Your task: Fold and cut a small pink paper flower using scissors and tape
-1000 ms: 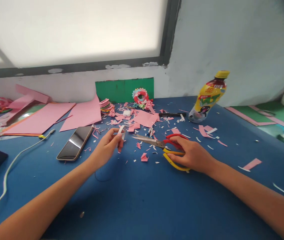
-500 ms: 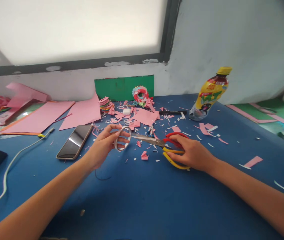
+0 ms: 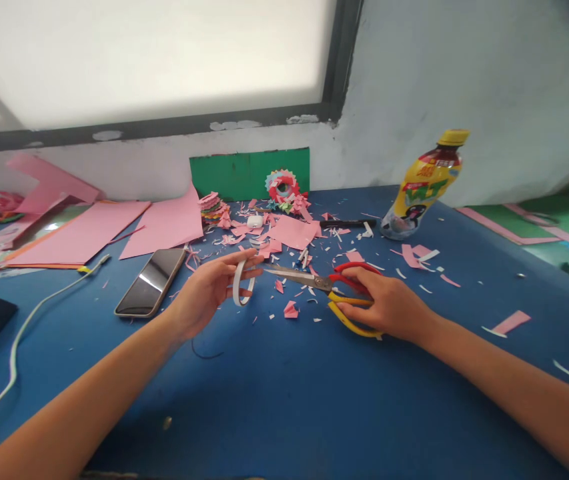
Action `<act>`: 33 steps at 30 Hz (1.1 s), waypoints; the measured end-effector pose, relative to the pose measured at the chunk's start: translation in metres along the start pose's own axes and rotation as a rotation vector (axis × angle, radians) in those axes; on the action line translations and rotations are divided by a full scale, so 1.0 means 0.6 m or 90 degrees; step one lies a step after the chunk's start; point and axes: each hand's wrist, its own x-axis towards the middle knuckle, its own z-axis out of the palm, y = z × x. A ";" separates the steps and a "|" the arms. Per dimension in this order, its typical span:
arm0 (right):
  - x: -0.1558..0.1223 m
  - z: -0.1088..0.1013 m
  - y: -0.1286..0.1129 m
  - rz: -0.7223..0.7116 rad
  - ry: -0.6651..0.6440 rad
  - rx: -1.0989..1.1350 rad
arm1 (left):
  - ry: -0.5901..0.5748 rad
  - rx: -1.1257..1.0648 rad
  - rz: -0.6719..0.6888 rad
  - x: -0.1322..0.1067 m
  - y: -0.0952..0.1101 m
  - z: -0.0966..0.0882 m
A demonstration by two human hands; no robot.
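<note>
Around the fingers of my left hand (image 3: 203, 287) is a thin white ring (image 3: 237, 285), gripped between thumb and fingers above the blue table (image 3: 284, 400). Whether it is paper or tape I cannot tell. My right hand (image 3: 389, 300) is closed on a pair of scissors (image 3: 321, 283) with one red and one yellow handle. The blades point left, nearly together, and their tips end just short of the left fingertips, apart from the ring. Below the blades lies a small crumpled pink paper scrap (image 3: 291, 310).
A phone (image 3: 151, 283) and a white cable (image 3: 29, 330) lie at left, near pink paper sheets (image 3: 84, 233). A yellow-labelled bottle (image 3: 423, 187) stands at the back right, a black pen (image 3: 348, 223) beside it. Paper scraps surround a white case (image 3: 255, 221); behind is a green board (image 3: 234, 177).
The white ring has turned in my left hand, now showing more edge-on, and the left fingers have straightened somewhat. My right hand and the scissors stay almost where they were.
</note>
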 end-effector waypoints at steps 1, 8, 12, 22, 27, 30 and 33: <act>-0.001 0.000 0.000 -0.011 0.006 -0.002 | -0.007 -0.005 -0.001 -0.001 0.001 0.001; -0.004 0.002 0.001 -0.072 0.015 -0.012 | -0.028 -0.011 0.001 -0.002 -0.005 0.001; -0.005 0.004 0.003 -0.084 0.032 -0.008 | -0.051 0.018 0.004 0.001 -0.011 -0.001; -0.004 0.003 0.001 -0.094 0.037 0.001 | -0.096 0.088 0.042 -0.001 -0.017 -0.006; -0.006 0.006 0.001 -0.097 0.049 0.018 | -0.108 0.111 0.061 0.002 -0.020 -0.011; -0.007 0.005 0.000 -0.099 0.042 0.023 | -0.112 0.110 0.073 0.002 -0.020 -0.008; -0.007 0.004 -0.002 -0.097 0.035 0.022 | -0.085 0.078 0.078 0.000 -0.017 -0.001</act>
